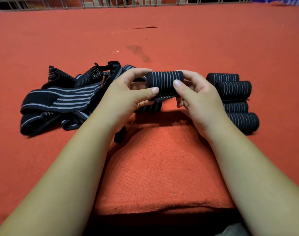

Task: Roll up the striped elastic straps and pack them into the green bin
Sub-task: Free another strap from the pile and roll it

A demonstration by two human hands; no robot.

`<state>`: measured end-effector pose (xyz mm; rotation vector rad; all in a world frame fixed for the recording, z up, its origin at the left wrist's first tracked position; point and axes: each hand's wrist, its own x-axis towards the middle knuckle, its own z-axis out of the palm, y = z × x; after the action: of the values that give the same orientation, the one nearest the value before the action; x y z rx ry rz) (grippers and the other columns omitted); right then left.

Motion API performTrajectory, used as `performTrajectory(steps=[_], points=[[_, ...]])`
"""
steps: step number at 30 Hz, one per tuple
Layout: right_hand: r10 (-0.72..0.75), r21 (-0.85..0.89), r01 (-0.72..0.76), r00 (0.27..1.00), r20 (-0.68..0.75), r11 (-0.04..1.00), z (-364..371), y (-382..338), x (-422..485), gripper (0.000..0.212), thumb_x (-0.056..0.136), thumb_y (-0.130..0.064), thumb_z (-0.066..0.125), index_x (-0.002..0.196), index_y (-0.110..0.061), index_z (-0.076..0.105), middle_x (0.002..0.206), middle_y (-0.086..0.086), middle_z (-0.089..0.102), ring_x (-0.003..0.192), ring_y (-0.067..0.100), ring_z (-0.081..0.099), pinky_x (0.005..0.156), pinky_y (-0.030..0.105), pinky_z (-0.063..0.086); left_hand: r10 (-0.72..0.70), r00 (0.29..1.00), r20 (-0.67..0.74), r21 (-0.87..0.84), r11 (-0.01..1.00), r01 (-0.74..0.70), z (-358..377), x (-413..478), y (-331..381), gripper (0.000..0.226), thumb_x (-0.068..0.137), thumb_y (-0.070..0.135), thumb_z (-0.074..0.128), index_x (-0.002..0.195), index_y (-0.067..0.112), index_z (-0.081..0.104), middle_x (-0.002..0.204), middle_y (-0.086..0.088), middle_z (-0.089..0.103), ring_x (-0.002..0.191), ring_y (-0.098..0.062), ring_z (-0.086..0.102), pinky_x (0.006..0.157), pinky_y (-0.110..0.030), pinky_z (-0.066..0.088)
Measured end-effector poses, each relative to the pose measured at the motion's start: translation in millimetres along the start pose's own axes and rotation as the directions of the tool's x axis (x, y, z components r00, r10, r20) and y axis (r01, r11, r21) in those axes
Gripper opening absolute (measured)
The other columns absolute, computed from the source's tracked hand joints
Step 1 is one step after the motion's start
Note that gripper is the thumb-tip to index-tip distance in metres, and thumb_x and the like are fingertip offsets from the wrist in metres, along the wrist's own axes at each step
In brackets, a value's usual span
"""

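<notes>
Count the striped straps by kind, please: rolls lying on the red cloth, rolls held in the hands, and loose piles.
Lying rolls: 4
Held roll, in left hand and right hand: 1
Loose pile: 1, its straps too tangled to count
Total: 5 rolls, 1 pile

Loose straps (68,97) heaped on the carpet (162,167), left of centre. Finished rolls (235,99) on the right, packed close in a row running front to back. Between the two groups, a single roll (164,85) held above the carpet, left hand (126,97) at its left end, right hand (196,99) at its right. Railing (111,2) behind, along the far edge.
</notes>
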<state>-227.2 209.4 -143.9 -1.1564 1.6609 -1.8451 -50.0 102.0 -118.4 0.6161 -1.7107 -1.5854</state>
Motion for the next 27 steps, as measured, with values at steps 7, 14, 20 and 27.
performTrajectory(steps=[7, 14, 20, 27], points=[[-0.095, -0.176, 0.091, 0.995, -0.015, 0.980, -13, -15, -18, 0.031, 0.102, -0.022, 0.069, 0.132, -0.029, 0.067, 0.116, -0.004, 0.075, 0.085, 0.023, 0.068, 0.088, 0.043, 0.061, 0.013, 1.000, -0.022, 0.063, 0.998, -0.012, 16, -9, 10, 0.033, 0.098, 0.012, 0.078, 0.130, 0.020, 0.075, 0.116, -0.002, 0.081, 0.108, -0.018, 0.079, 0.090, -0.037, 0.065], [-0.134, -0.275, 0.107, 0.987, -0.083, 0.955, -46, -30, -43, 0.041, 0.094, -0.033, 0.066, 0.135, -0.031, 0.069, 0.128, -0.009, 0.068, 0.108, 0.017, 0.069, 0.105, 0.046, 0.054, 0.045, 0.998, -0.047, 0.041, 0.998, -0.044, 54, -25, 11, 0.036, 0.095, 0.006, 0.079, 0.130, 0.016, 0.077, 0.111, -0.001, 0.081, 0.098, -0.014, 0.079, 0.078, -0.025, 0.062], [-0.100, -0.291, 0.066, 0.990, -0.103, 0.954, -87, -38, -56, 0.041, 0.099, -0.024, 0.069, 0.140, -0.031, 0.068, 0.128, -0.012, 0.072, 0.111, 0.006, 0.069, 0.104, 0.027, 0.053, 0.101, 0.995, -0.027, 0.120, 0.988, -0.097, 92, -27, 9, 0.041, 0.092, 0.005, 0.082, 0.130, 0.020, 0.077, 0.115, -0.006, 0.079, 0.102, -0.029, 0.080, 0.090, -0.044, 0.067], [-0.089, -0.305, 0.031, 0.980, -0.178, 0.952, -121, -41, -60, 0.045, 0.091, -0.037, 0.062, 0.134, -0.030, 0.070, 0.127, -0.007, 0.072, 0.104, 0.007, 0.068, 0.104, 0.035, 0.055, 0.155, 0.986, 0.057, 0.242, 0.956, -0.164, 132, -18, 10, 0.032, 0.091, 0.020, 0.083, 0.122, 0.029, 0.078, 0.115, 0.015, 0.079, 0.096, -0.014, 0.079, 0.093, -0.048, 0.065]])
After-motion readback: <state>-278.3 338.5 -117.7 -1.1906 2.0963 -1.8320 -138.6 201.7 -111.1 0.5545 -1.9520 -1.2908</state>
